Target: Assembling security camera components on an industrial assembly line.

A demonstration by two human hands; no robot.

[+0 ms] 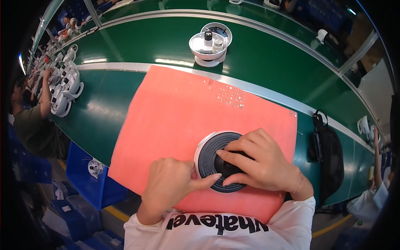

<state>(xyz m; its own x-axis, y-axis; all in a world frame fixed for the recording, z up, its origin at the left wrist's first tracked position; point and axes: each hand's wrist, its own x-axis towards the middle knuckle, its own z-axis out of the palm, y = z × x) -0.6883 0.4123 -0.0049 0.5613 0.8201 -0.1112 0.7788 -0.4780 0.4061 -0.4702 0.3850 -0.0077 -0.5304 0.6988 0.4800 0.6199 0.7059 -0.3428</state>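
A round white device with a dark grey, ring-ridged face (pixel 207 160) lies on a coral-pink mat (pixel 158 121) in front of me. My left hand (pixel 171 181) grips its left rim, with the thumb laid across the edge of the face. Over the middle and right side is my right hand (pixel 264 164), its fingers curled around a black round part (pixel 225 167) at the centre. The right palm and fingers hide much of that part and the device's right edge. Small shiny screws (pixel 231 96) stand in rows near the mat's far edge.
Beyond a metal rail, a white device with its inside exposed (pixel 208 46) stands on the green belt (pixel 137 39). A black bag (pixel 331 158) lies right of the mat. At left are a blue bin (pixel 89 183), several white devices (pixel 64 89) and a co-worker (pixel 39 125).
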